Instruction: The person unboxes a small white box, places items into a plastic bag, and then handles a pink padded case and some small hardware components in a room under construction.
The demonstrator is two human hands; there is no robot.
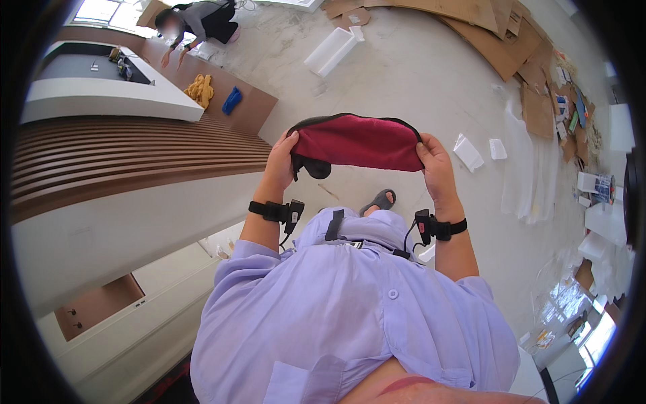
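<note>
A red cloth with black edging is stretched between my two hands in front of my body. My left hand grips its left end, thumb on top. A black rounded object hangs just below that end; what it is I cannot tell. My right hand pinches the cloth's right end between thumb and fingers. Both wrists wear black straps with small cabled devices.
At my left stands a counter with wooden slats and a white top. Yellow cloth and blue cloth lie beyond, near a crouching person. Flattened cardboard, white foam pieces and plastic sheeting litter the floor.
</note>
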